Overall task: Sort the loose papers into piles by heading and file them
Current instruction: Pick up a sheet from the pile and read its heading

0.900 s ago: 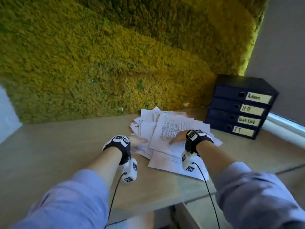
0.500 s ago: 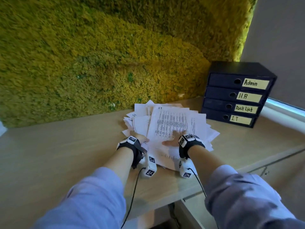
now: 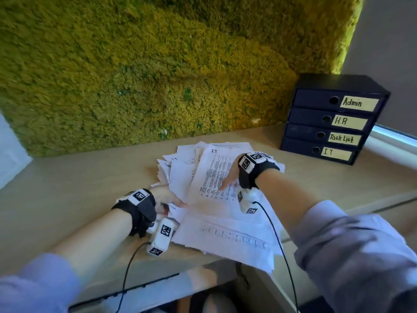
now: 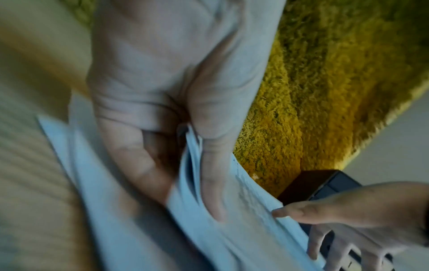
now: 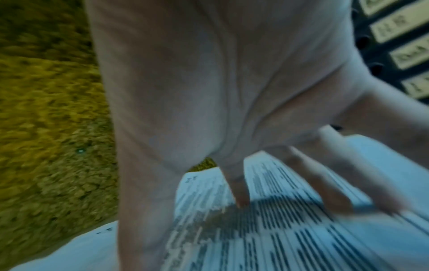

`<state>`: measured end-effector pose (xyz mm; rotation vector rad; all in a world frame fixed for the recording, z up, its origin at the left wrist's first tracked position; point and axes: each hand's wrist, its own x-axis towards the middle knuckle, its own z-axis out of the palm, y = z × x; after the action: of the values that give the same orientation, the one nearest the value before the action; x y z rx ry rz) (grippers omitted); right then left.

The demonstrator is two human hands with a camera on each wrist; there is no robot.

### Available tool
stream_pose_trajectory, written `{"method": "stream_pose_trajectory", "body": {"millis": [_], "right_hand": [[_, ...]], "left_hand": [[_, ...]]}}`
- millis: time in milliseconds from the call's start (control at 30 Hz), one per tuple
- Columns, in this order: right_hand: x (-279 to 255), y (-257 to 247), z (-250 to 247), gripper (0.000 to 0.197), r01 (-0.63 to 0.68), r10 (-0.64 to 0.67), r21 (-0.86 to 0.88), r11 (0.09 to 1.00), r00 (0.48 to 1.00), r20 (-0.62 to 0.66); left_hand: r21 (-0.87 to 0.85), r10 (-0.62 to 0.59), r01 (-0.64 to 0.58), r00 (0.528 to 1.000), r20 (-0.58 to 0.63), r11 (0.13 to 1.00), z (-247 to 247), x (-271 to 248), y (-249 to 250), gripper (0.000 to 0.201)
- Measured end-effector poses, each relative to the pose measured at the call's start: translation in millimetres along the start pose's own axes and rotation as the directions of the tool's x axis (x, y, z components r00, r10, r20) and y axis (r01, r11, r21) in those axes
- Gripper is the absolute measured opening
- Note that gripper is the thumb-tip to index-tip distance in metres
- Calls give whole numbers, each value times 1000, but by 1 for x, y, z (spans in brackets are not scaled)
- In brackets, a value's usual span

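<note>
Left hand (image 3: 165, 197) pinches paper stack (image 3: 216, 199) edge mid-frame, right hand (image 3: 230, 177) flat, fingers spread on top; sheets may slide off the desk (image 3: 67, 199) edge.

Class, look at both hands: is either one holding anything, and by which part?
The left hand pinches the paper pile by its left edge, thumb on top. The right hand holds nothing; its straight fingers rest on the top sheet.

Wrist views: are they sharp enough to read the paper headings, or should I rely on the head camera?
Head view: sharp, "I.T" reads on the top sheet. Left wrist view: motion-blurred, left hand pinches papers, no text legible. Right wrist view: smeared print under the right hand, heading barely legible.
</note>
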<state>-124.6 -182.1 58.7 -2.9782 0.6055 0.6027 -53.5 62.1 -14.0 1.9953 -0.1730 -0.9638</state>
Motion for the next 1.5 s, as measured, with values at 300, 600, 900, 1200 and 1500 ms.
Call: {"method": "stream_pose_trajectory", "body": {"millis": [300, 600, 900, 1200, 1500], "right_hand": [[22, -26, 53, 115, -90, 93, 119, 989, 996, -15], [58, 18, 74, 166, -299, 350, 404, 865, 935, -58], [6, 1, 68, 42, 259, -4, 928, 268, 964, -267], [27, -9, 101, 45, 316, -82, 946, -73, 943, -322], [27, -3, 107, 59, 358, -117, 894, -270, 909, -400]], "left_hand": [[742, 304, 106, 867, -395, 662, -36, -46, -9, 82], [464, 277, -211, 958, -77, 860, 17, -16, 29, 26], [-246, 292, -315, 948, -128, 916, 6, -4, -1, 31], [-464, 344, -460, 885, -315, 757, -20, 4, -53, 31], [-534, 329, -482, 873, -361, 694, -20, 3, -56, 26]]}}
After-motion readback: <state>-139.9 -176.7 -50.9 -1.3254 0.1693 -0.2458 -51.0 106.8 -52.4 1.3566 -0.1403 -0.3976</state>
